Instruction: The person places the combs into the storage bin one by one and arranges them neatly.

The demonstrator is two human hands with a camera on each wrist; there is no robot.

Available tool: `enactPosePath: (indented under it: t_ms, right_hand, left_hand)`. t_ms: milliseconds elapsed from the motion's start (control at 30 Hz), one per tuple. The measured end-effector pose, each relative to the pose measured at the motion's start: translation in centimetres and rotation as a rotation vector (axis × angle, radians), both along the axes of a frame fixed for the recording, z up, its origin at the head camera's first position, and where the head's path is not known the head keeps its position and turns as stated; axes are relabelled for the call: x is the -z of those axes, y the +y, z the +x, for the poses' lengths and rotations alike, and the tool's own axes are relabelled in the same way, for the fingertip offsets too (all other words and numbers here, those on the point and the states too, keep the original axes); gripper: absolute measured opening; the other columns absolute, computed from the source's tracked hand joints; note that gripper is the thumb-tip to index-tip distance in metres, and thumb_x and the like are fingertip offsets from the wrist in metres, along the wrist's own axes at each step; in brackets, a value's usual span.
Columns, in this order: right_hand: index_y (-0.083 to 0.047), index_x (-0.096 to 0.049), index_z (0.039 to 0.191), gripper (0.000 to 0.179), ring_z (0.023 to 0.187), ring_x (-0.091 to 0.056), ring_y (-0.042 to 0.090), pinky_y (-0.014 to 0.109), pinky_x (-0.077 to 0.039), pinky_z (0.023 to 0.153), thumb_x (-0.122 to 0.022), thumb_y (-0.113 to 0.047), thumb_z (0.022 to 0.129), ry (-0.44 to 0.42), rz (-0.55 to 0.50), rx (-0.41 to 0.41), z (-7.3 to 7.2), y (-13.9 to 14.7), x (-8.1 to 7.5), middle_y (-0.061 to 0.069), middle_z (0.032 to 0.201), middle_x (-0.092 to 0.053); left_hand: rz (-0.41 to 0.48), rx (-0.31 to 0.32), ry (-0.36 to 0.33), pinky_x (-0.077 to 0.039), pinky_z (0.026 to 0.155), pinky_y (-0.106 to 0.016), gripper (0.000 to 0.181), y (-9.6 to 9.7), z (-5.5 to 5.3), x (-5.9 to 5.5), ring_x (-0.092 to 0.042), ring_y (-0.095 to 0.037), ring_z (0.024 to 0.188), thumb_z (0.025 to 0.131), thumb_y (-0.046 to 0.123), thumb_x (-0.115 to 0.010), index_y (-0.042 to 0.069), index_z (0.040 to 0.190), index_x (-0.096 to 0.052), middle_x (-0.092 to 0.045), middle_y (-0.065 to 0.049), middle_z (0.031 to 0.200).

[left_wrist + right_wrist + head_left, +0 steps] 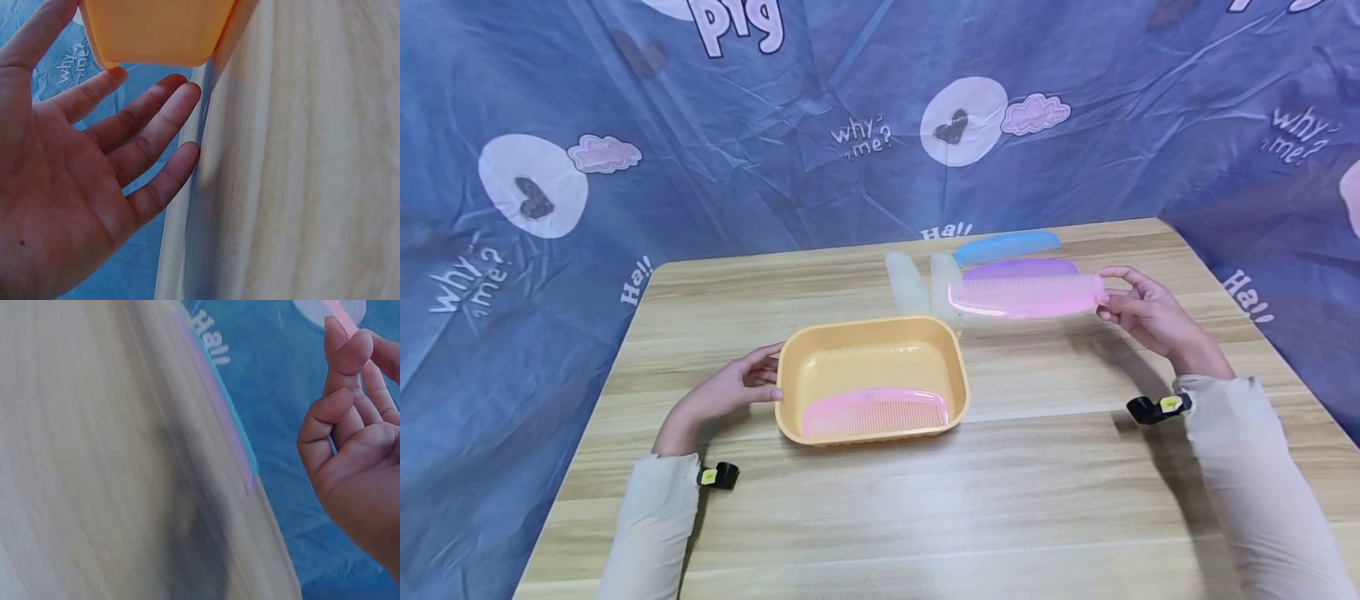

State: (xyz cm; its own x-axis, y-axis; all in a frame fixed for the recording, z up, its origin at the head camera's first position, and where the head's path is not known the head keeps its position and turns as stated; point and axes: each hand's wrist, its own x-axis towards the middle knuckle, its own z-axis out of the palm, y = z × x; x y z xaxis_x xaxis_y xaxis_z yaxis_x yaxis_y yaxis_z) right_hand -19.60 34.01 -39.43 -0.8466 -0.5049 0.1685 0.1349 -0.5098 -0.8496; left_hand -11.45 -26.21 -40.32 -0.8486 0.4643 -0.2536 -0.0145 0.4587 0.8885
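My right hand pinches a translucent pink comb by its right end, between thumb and fingers. The comb is raised above the tabletop, teeth up, and overlaps a purple comb in the head view. Only a sliver of the held pink comb shows in the right wrist view. At the left end of a yellow plastic basin, my left hand touches the rim with thumb and index finger, its other fingers loosely extended in the left wrist view. Another pink comb lies inside the basin, teeth towards me.
Behind the basin, two pale whitish combs lie on the wooden table: one on the left, the other beside the purple comb. A blue comb lies near the back edge. A blue printed cloth hangs behind the table.
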Motion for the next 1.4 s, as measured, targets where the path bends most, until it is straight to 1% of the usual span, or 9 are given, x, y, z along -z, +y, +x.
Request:
enactPosePath:
  t_ms: [133,300,467,633,867,1100,1300,1400]
  right_hand:
    - [0.0,-0.052,0.123,0.042,0.083,-0.07,0.018,0.024,-0.056,0.075,-0.028,0.02,0.095,0.02,0.007,-0.03,0.4,-0.9,-0.3,0.015,0.099,-0.072]
    - [-0.001,-0.052,0.124,0.043,0.08,-0.068,0.016,0.022,-0.055,0.074,-0.028,0.019,0.095,0.049,0.039,-0.085,0.9,-2.1,-0.7,0.012,0.095,-0.073]
    - [-0.003,-0.051,0.124,0.042,0.079,-0.067,0.014,0.021,-0.054,0.073,-0.031,0.019,0.095,0.06,0.082,-0.107,1.4,-3.4,-0.9,0.008,0.095,-0.073]
    - [-0.005,-0.051,0.124,0.043,0.078,-0.067,0.013,0.02,-0.054,0.072,-0.031,0.019,0.095,0.068,0.117,-0.126,1.8,-4.9,-1.1,0.007,0.093,-0.072]
    - [-0.007,-0.053,0.122,0.038,0.077,-0.067,0.011,0.02,-0.055,0.071,-0.037,0.016,0.095,0.043,0.179,-0.126,2.5,-7.6,-1.6,0.004,0.09,-0.073]
    - [-0.006,-0.051,0.121,0.034,0.073,-0.068,0.01,0.021,-0.055,0.069,-0.042,0.014,0.095,-0.01,0.258,-0.141,3.1,-10.5,-1.6,0.003,0.088,-0.074]
    - [-0.008,-0.049,0.12,0.031,0.069,-0.066,0.01,0.022,-0.055,0.068,-0.049,0.008,0.094,-0.056,0.398,-0.12,3.3,-13.1,-1.7,0.0,0.082,-0.074]
    - [-0.007,-0.047,0.121,0.031,0.069,-0.066,0.009,0.024,-0.055,0.069,-0.053,0.006,0.093,-0.066,0.447,-0.114,3.5,-14.3,-1.7,-0.001,0.083,-0.074]
  left_hand:
    - [-0.001,0.003,0.001,-0.046,0.095,-0.02,0.078,0.0,0.0,0.1,-0.052,-0.037,0.123,0.09,0.017,-0.068,0.003,0.152,-0.023,-0.05,-0.026,0.135]
    - [0.018,0.004,-0.002,-0.045,0.095,-0.018,0.078,0.0,-0.1,0.3,-0.051,-0.04,0.123,0.09,0.015,-0.068,0.002,0.152,-0.023,-0.049,-0.027,0.135]
    - [0.012,0.012,0.0,-0.045,0.095,-0.017,0.079,0.0,-0.1,0.4,-0.051,-0.04,0.124,0.091,0.017,-0.068,0.001,0.152,-0.021,-0.05,-0.027,0.135]
    - [0.001,0.006,-0.006,-0.045,0.095,-0.018,0.08,0.1,-0.1,0.5,-0.051,-0.04,0.125,0.09,0.018,-0.068,0.002,0.153,-0.02,-0.05,-0.027,0.136]
    - [0.006,0.001,-0.009,-0.047,0.094,-0.019,0.08,0.2,0.0,0.4,-0.051,-0.039,0.125,0.089,0.019,-0.07,0.006,0.153,-0.022,-0.05,-0.025,0.136]
    - [0.016,0.004,-0.007,-0.047,0.094,-0.018,0.08,0.2,0.0,0.4,-0.051,-0.04,0.124,0.089,0.018,-0.07,0.005,0.153,-0.023,-0.05,-0.025,0.135]
    - [0.013,0.011,-0.004,-0.047,0.095,-0.021,0.08,0.1,0.0,0.2,-0.051,-0.041,0.124,0.089,0.017,-0.069,0.004,0.153,-0.022,-0.049,-0.026,0.136]
    - [0.011,0.005,-0.004,-0.048,0.095,-0.022,0.08,0.1,0.0,0.2,-0.051,-0.041,0.124,0.089,0.017,-0.069,0.004,0.153,-0.022,-0.049,-0.027,0.136]
